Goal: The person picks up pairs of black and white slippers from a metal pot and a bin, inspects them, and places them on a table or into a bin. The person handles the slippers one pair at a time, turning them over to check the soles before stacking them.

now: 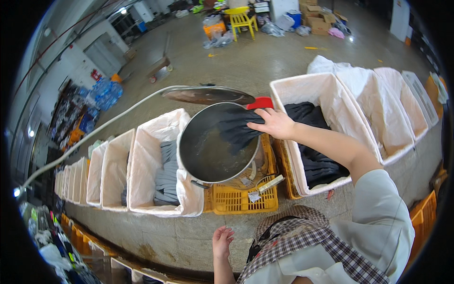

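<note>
My right hand (pixel 273 124) reaches out over a large round metal pot (pixel 183 142) and grips a bunch of dark cloth pieces (pixel 236 130). The bunch hangs over the pot's far right side, its lower end at the murky liquid (pixel 213 161). Down by my apron, my left hand (pixel 222 240) holds nothing, its fingers loosely curled and apart. Right of the pot, more black cloth pieces (pixel 321 163) lie in a white-lined bin (pixel 295 87). Grey cloth pieces (pixel 169 177) lie in the lined bin (pixel 144 180) on the left.
A round lid (pixel 208 94) hangs behind the pot, beside a pale hose (pixel 94 130). Yellow crates (pixel 241 201) stand below it. Lined bins (pixel 111 170) run off to the left, others (pixel 369 104) to the right. A yellow chair (pixel 240 21) stands farther back.
</note>
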The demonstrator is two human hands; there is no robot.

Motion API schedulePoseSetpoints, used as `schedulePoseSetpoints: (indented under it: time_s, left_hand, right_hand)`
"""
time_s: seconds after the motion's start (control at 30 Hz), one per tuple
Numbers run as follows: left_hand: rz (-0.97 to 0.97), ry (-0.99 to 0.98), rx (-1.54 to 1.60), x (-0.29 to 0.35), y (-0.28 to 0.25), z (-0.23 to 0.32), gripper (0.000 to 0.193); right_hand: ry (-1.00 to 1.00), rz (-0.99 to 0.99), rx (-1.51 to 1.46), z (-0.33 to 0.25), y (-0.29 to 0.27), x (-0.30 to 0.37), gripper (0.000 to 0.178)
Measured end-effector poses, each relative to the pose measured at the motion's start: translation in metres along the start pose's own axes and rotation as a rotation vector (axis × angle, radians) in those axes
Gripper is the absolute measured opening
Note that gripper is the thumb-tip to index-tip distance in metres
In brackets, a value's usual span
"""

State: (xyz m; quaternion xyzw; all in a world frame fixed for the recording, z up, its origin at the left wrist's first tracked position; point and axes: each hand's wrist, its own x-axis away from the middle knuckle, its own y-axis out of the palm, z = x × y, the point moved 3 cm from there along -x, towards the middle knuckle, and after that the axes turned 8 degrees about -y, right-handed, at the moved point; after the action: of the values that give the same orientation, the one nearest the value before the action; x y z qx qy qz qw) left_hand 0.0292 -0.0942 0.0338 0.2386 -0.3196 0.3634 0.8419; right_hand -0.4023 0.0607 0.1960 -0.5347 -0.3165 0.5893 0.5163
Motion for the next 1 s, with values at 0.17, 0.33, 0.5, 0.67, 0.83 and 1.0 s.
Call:
schedulePoseSetpoints:
  time_s: [0.17,0.33,0.5,0.67,0.83,1.0]
  left_hand:
    - [-0.095,0.007,-0.055,-0.013,0.028,0.009,0.019]
    - [-0.095,-0.060,-0.141,-0.023,0.058,0.011,0.020]
    - [-0.104,-0.118,-0.215,-0.032,0.091,0.009,0.021]
    - [-0.065,-0.165,-0.345,-0.034,0.132,0.004,0.024]
    - [-0.027,-0.220,-0.499,-0.030,0.161,-0.007,0.028]
    - [0.051,-0.279,-0.628,-0.020,0.157,-0.026,0.031]
  right_hand:
    - [0.058,0.094,-0.027,0.018,-0.017,0.048,0.057]
    - [0.124,0.195,-0.107,0.044,-0.051,0.123,0.060]
    - [0.164,0.221,-0.042,0.068,-0.079,0.217,0.057]
    - [0.369,0.229,-0.036,0.109,-0.068,0.308,0.062]
    - [0.463,0.055,-0.073,0.154,0.020,0.358,0.066]
    - [0.302,-0.100,-0.244,0.172,0.157,0.367,0.062]
